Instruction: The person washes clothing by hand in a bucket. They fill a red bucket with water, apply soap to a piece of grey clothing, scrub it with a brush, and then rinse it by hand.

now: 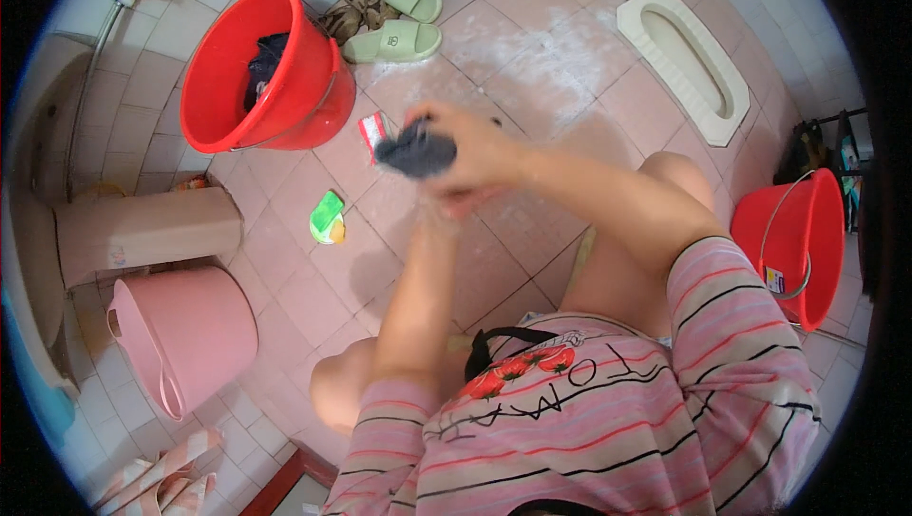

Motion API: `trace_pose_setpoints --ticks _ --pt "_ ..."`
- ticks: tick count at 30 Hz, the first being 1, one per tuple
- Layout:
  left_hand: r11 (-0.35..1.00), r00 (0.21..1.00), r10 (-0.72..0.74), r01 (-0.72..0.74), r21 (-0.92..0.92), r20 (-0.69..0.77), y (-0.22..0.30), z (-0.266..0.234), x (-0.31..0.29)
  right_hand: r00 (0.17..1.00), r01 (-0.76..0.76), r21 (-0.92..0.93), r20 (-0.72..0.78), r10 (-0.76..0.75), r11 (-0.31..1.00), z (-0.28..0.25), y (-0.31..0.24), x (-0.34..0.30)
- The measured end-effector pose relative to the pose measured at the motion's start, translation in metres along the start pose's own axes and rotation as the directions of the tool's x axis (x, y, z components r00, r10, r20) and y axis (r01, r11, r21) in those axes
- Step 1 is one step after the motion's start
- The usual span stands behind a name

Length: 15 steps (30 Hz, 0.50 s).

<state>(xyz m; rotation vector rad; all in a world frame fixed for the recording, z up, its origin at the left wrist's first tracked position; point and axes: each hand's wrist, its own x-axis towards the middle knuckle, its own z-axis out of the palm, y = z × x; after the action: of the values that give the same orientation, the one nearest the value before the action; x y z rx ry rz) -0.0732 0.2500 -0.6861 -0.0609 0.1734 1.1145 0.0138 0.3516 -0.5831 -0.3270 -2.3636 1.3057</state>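
Hand-washing a small dark cloth over the tiled floor

Crouched on the pink tiles (285, 259), the person bunches a dark grey cloth (415, 152) in the right hand (475, 150), fingers curled tight around it, while the left hand (456, 200) sits just under and is mostly hidden, so I cannot tell whether it is spread or closed. To my eye the rubbing would go best with the cloth kept folded small and worked against the lower palm, low over the soapy patch so drips stay put. The cloth juts from the thumb side of the right fist, toward the big red bucket (285, 98); a green soap bar (328, 219) lies below that bucket, near the hands.
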Motion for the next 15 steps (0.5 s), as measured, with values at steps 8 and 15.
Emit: trace_pose_setpoints --ticks 8,15 --pt "0.818 0.790 0.572 -0.570 0.083 -0.219 -0.001 0.024 0.031 0.924 -0.225 -0.229 -0.358 0.132 0.947 0.021 0.034 -0.017" --pt "0.860 0.824 0.506 -0.505 0.075 -0.254 0.014 0.011 0.026 0.954 -0.077 -0.144 -0.297 0.031 0.987 0.040 0.003 -0.034"
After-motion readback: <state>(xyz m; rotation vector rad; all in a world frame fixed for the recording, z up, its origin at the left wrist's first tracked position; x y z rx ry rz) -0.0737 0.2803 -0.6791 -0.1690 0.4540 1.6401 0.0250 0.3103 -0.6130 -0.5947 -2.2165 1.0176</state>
